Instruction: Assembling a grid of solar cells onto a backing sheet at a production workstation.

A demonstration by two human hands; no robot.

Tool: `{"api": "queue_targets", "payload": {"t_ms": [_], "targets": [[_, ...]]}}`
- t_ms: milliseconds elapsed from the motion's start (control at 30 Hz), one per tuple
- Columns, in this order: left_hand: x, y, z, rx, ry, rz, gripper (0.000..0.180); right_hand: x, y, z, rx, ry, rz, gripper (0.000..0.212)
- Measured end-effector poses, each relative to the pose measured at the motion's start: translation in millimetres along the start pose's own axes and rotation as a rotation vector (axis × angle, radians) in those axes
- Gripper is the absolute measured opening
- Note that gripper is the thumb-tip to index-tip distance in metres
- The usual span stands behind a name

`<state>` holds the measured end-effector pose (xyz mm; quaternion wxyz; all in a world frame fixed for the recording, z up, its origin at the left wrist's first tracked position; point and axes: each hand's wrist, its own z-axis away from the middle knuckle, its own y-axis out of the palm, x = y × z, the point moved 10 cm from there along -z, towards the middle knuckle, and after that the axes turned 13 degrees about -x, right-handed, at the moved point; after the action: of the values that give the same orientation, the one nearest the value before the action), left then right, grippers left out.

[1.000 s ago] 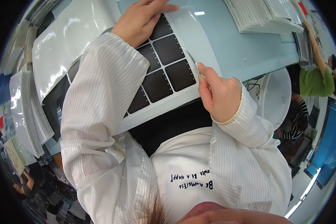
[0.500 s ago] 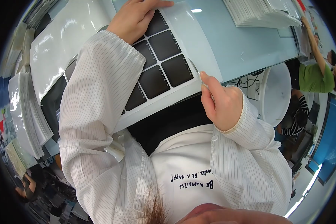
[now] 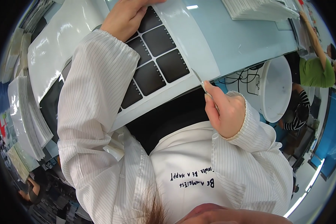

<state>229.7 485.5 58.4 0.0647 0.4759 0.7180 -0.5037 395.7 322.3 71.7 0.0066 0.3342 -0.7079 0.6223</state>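
Note:
A sheet of black rounded squares [image 3: 172,65] with small pale marks along their edges lies at a slant on the glass tabletop. Its white margin [image 3: 158,96] runs along the table's front edge, and a pale translucent strip [image 3: 194,37] borders it on the right. My left hand [image 3: 127,18] rests across the sheet's far part, fingers stretched to the right and partly cut off by the picture's top. Between the thumb and fingers of my right hand [image 3: 227,112] is a thin pointed metal tool [image 3: 198,77]. Its tip lies at the sheet's near right corner; contact is unclear.
A glossy white sheet [image 3: 59,33] curls up at left, beside stacked sheets [image 3: 26,115]. Another stack [image 3: 257,9] stands at the far right. Beyond the glass edge are cables [image 3: 242,76] and a white bin [image 3: 276,89]. A person in green [image 3: 317,72] is at right.
My right hand and the tool have drawn slightly toward me, along the sheet's right border. My left hand and the sheet appear shifted slightly up and left in the picture.

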Motion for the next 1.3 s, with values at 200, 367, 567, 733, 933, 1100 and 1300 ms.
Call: {"api": "queue_targets", "payload": {"t_ms": [200,367,567,733,933,1100,1300], "targets": [[-0.3,-0.9,-0.3,0.006,-0.052,0.004,0.065,-0.3,-4.3,4.6,-0.010,0.013,-0.027,0.028],[-0.2,-0.8,-0.1,0.006,-0.054,0.023,0.065,-1.8,-4.5,8.4,-0.002,0.020,-0.022,0.028],[3.1,0.1,0.3,0.006,-0.037,0.024,0.063,-3.3,-4.1,11.8,-0.015,0.023,-0.022,0.028],[1.9,-0.1,-0.6,0.005,-0.013,0.007,0.062,-4.0,-7.8,11.2,-0.021,0.027,-0.017,0.027],[7.9,7.0,-0.7,0.069,-0.083,0.059,0.062,-9.3,-44.1,3.5,-0.254,0.069,-0.196,0.028],[30.1,14.2,7.2,0.033,-0.292,0.414,0.063,-22.6,-49.6,-4.9,-0.307,0.177,-0.312,0.025],[-9.3,-34.7,4.2,-0.083,-0.399,0.407,0.055,-10.8,-34.8,-27.9,-0.375,0.011,-0.422,0.017]]}}
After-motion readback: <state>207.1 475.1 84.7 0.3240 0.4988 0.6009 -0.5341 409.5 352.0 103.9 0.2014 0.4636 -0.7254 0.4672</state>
